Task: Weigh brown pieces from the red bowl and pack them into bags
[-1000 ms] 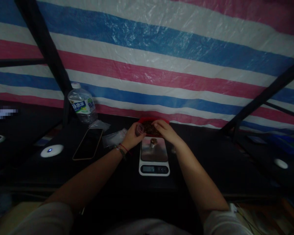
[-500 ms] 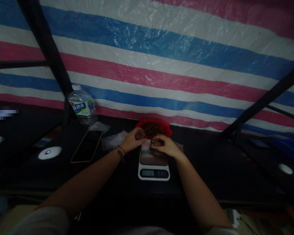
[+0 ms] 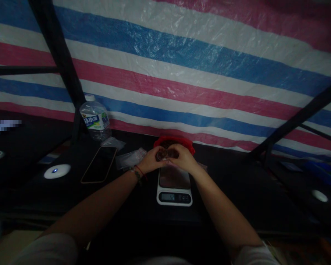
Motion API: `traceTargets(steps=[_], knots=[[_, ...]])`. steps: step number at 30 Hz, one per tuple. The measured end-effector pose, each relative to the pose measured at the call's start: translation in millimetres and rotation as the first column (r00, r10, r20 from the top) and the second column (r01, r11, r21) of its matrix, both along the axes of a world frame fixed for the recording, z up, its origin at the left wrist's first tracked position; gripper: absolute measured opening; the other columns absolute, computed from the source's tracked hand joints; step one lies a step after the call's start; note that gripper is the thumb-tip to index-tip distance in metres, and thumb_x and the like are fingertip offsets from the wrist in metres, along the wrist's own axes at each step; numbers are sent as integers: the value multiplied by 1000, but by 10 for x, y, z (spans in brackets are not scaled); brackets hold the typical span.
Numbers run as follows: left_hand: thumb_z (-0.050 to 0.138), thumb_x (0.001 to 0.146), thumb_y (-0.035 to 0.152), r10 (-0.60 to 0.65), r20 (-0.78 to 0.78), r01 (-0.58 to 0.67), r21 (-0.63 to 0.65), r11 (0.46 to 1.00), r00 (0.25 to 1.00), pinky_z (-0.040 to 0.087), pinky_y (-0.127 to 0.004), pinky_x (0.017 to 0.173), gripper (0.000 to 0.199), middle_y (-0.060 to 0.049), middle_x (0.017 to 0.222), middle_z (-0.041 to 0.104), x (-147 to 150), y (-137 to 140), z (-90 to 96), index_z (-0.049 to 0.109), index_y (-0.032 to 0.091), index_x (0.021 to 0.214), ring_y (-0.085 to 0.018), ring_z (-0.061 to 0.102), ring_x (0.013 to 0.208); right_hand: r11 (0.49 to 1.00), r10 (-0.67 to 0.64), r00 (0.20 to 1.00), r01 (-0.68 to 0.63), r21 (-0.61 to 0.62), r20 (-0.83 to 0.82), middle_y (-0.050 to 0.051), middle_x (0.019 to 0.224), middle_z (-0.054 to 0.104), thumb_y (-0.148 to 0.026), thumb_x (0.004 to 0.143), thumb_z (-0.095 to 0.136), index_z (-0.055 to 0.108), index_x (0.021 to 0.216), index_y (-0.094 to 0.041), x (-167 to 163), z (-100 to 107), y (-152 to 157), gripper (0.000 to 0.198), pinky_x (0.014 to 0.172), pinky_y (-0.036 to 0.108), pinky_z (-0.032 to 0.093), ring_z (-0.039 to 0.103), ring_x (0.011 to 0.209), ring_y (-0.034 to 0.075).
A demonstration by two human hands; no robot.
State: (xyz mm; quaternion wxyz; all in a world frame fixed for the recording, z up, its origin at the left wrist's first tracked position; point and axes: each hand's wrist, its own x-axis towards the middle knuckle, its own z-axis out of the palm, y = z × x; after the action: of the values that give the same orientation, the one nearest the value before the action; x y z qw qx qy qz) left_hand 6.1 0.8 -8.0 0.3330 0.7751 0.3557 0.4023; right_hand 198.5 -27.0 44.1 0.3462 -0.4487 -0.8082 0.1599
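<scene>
A person's two hands meet over the far edge of a kitchen scale (image 3: 174, 187) on a dark surface (image 3: 237, 191). The left hand (image 3: 150, 162) is curled in a narrow grip around a small round container (image 3: 160, 155), pinched between thumb and fingers just above the scale's steel platform. The right hand (image 3: 182, 159) closes in from the other side, its fingertips touching the same container, so the two grips press together with almost no gap between them; the dim light hides whether the right hand holds a separate small piece. A red string bracelet (image 3: 140, 170) circles the left wrist.

Directly behind the hands, partly hidden by them, sits a red bowl (image 3: 174, 141) filled with dark brown bits. The scale's platform lies bare below the hands, its display facing the person, the digits too small to read.

To the left of the hands lie crumpled clear plastic bags (image 3: 129, 159), then a phone (image 3: 98, 165) lying flat, screen dark. A plastic water bottle (image 3: 95, 117) stands upright beyond the phone, against a black frame pole (image 3: 60, 66). A white round device with a small blue light (image 3: 57, 171) rests further left. A red, white and blue striped tarp (image 3: 182, 66) fills the background.
</scene>
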Motion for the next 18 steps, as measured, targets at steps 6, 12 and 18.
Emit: traceTargets(steps=[6, 12, 18], knots=[[78, 67, 36, -4, 21, 4, -5, 1000, 1000, 49, -37, 87, 53, -7, 107, 67, 11, -7, -4, 58, 17, 112, -24, 63, 98, 978, 181, 975, -191, 78, 126, 7, 110, 68, -11, 77, 72, 69, 113, -21, -88, 153, 37, 38, 94, 39, 49, 61, 106, 22], [77, 68, 34, -37, 107, 38, -9, 999, 994, 48, -37, 91, 55, -8, 113, 66, 5, 17, -23, 56, 16, 116, -24, 63, 102, 984, 135, 985, -146, 99, 108, 9, 122, 66, -14, 81, 68, 64, 125, -24, -58, 134, 38, 46, 100, 43, 47, 60, 114, 24], [79, 67, 30, -58, 230, 81, -93, 992, 971, 48, -31, 80, 50, -4, 95, 66, 20, 18, -56, 58, 18, 111, -17, 61, 85, 993, 70, 990, -81, 88, 125, 10, 117, 62, -9, 75, 64, 62, 123, -21, 69, 77, -3, 49, 98, 42, 48, 59, 111, 23]])
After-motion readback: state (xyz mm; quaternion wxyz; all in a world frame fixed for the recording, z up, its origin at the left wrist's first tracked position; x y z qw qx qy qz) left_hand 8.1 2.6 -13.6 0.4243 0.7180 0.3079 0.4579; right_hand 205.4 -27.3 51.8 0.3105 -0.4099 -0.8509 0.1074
